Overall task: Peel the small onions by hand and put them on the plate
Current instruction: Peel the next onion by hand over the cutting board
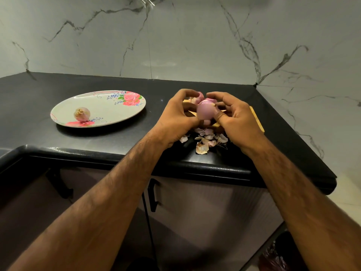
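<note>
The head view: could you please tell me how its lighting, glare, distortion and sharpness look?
Head view: a glare streak crosses the top of the marble wall; the plate shadows the black counter on its near side; the counter's edge bows with wide-angle distortion; the onion in the left hand and right hand looks slightly soft; the cabinets below are dim.

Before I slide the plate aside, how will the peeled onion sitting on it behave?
Likely to roll: the peeled onion is round and sits loose near the shallow front rim of the plate, with nothing bracing it. Its bared surface looks smooth, so it may also slide on the glossy glaze. It looks firm, so it is probably not fragile.
</note>
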